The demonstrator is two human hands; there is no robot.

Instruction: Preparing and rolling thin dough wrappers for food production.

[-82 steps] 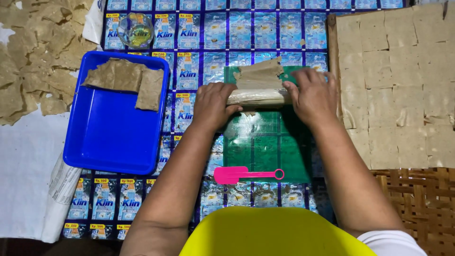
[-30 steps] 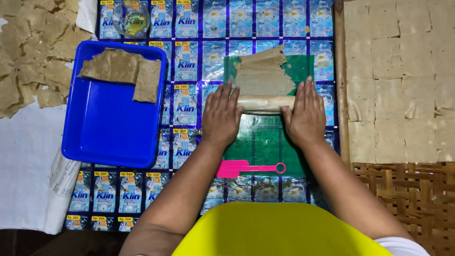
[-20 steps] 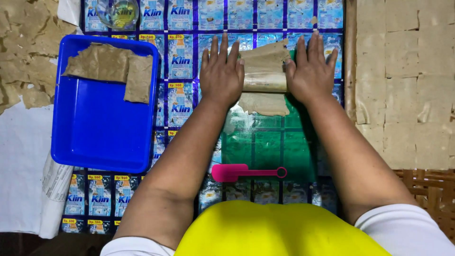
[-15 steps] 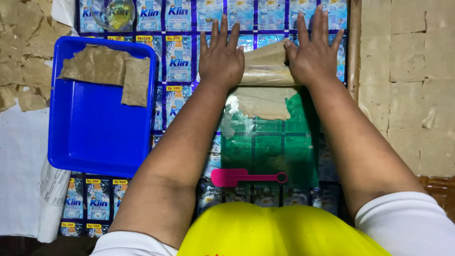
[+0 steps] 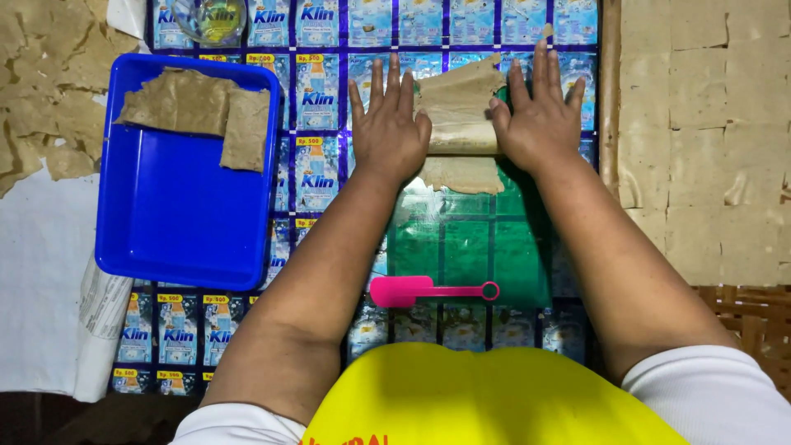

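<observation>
My left hand (image 5: 387, 132) and my right hand (image 5: 540, 124) lie flat, fingers spread, on the two ends of a beige dough-wrapped roll (image 5: 460, 115). The roll sits at the far end of a green plastic sheet (image 5: 470, 247). A thin flap of dough (image 5: 461, 175) trails from the roll toward me. On the near end of the green sheet a pink plastic spatula (image 5: 412, 291) lies on its side, clear of both hands.
A blue tray (image 5: 181, 231) at the left holds flat brown dough pieces (image 5: 198, 107). Cut beige squares (image 5: 709, 124) cover a board at the right. Torn beige scraps (image 5: 49, 91) lie far left, a glass bowl (image 5: 210, 16) at the top, a woven mat (image 5: 750, 313) lower right.
Both hands have pushed the roll away from me along the green sheet, and the fingers have spread out flat. A dough flap now trails behind the roll.
</observation>
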